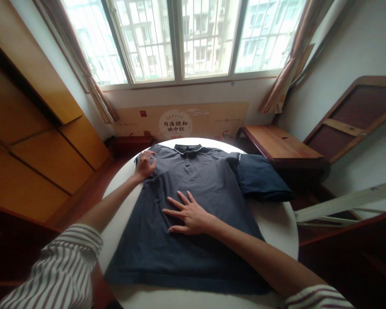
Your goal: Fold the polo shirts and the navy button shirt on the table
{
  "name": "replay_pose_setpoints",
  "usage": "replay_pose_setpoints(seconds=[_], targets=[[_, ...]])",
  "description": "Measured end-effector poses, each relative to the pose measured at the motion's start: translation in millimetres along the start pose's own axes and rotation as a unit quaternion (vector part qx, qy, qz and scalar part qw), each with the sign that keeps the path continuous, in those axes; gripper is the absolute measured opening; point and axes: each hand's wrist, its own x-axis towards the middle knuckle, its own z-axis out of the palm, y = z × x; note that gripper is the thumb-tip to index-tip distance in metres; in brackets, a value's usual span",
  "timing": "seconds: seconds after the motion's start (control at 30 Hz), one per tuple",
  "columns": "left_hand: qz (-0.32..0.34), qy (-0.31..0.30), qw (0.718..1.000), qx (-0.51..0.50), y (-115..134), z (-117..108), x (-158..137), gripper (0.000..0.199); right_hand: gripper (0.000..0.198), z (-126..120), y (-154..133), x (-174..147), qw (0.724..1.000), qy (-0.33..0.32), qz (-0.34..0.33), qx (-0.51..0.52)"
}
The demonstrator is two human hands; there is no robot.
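Note:
A dark navy polo shirt (pixel 209 184) lies front side up across a round white table, its collar toward the window and its hem toward me. My left hand (pixel 145 165) rests at the shirt's left sleeve and shoulder, fingers apart and slightly bent. Flat on the middle of the shirt front lies my right hand (pixel 189 214), its fingers spread. Small creases run in the cloth around that hand. Beside the shirt's right sleeve sits a folded dark navy garment (pixel 263 178), partly touching that sleeve.
The white table (pixel 281 223) has a curved rim. Behind it, a printed cardboard panel (pixel 218 120) leans below the barred window. A wooden side table (pixel 279 143) stands at the right, with a wooden framed panel (pixel 357 116) against the wall. Yellow-brown cabinets (pixel 45 163) line the left.

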Motion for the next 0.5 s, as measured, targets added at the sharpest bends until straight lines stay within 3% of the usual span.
replay_pose_setpoints(seconds=[0.1, 0.17, 0.27, 0.37, 0.5], targets=[[0.124, -0.151, 0.981, -0.012, 41, 10, -31, 0.038, 0.076, 1, -26, -6, 0.999, -0.014, -0.04, 0.021], [0.127, -0.219, 0.967, 0.01, 57, 12, -51, 0.044, 0.077, 2, -48, -15, 0.997, -0.021, -0.069, 0.037], [0.082, -0.249, 0.964, 0.038, 69, 2, -80, 0.049, 0.078, 3, -78, -37, 0.991, -0.031, -0.108, 0.07], [0.099, -0.24, 0.966, -0.001, 80, -30, -120, 0.048, 0.075, 3, -94, -70, 0.985, -0.045, -0.128, 0.103], [0.188, -0.276, 0.938, -0.095, 97, -99, -194, 0.042, 0.066, 0, -87, -130, 0.992, -0.052, -0.088, 0.08]])
